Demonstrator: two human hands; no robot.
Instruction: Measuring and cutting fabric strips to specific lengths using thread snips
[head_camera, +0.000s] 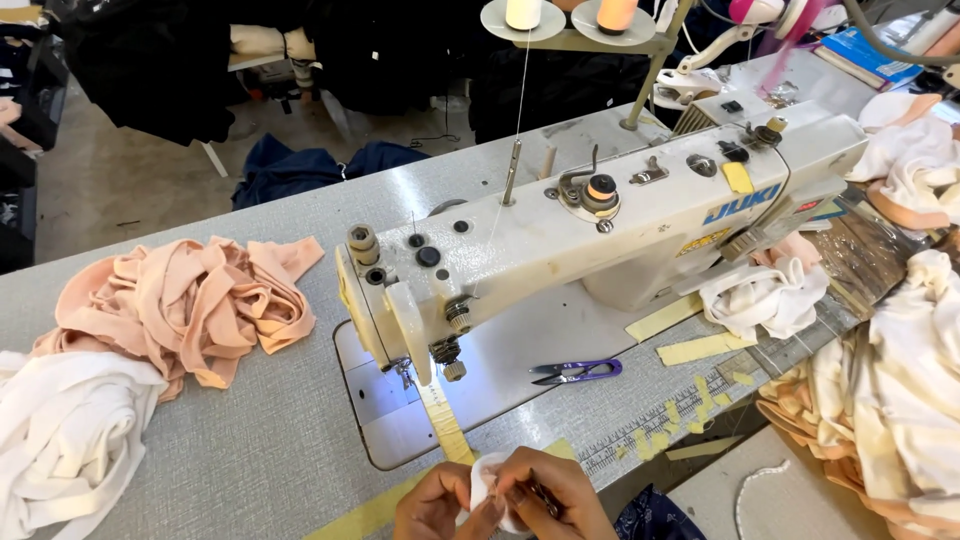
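At the near edge of the surface (250, 450), both hands pinch a small white cloth piece (484, 480): left hand (432, 505) beside it, right hand (555, 495) clamped over it, sewing machine (600, 225) just beyond.

sewing machine (600, 225) centre, cream | purple thread snips (577, 372) on bed, near | peach fabric heap (190, 305) left | white fabric heap (65, 440) near left | thread cones (570, 12) far
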